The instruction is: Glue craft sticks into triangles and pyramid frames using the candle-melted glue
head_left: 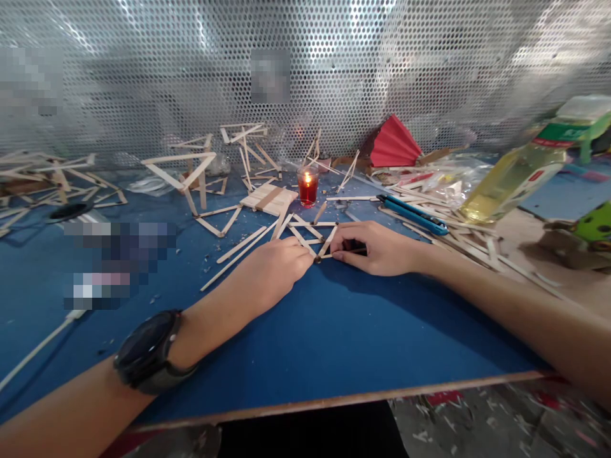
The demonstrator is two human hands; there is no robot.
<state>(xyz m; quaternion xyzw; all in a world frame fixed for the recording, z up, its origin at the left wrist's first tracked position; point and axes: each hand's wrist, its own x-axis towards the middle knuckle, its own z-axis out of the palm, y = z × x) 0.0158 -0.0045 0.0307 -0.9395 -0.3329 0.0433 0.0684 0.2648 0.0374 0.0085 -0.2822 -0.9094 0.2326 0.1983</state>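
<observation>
Between my hands a small frame of wooden craft sticks (305, 224) lies on the blue table, its joints dark. My left hand (272, 270), with a black watch (150, 350) on the wrist, is closed at the left side of this frame; its fingertips hide what they grip. At the right side, my right hand (377, 248) pinches the frame near its front corner, thumb and forefinger on a stick. Just behind, a lit candle in a red glass (308, 189) stands near a banded stack of craft sticks (270, 199).
A blue utility knife (414, 214) lies by loose sticks (458, 238) on the right. Beyond it leans a bottle of yellow liquid (515, 178). Other stick frames (181, 166) stand at the back left, before a perforated metal panel (324, 76). A white cable (38, 350) runs at left.
</observation>
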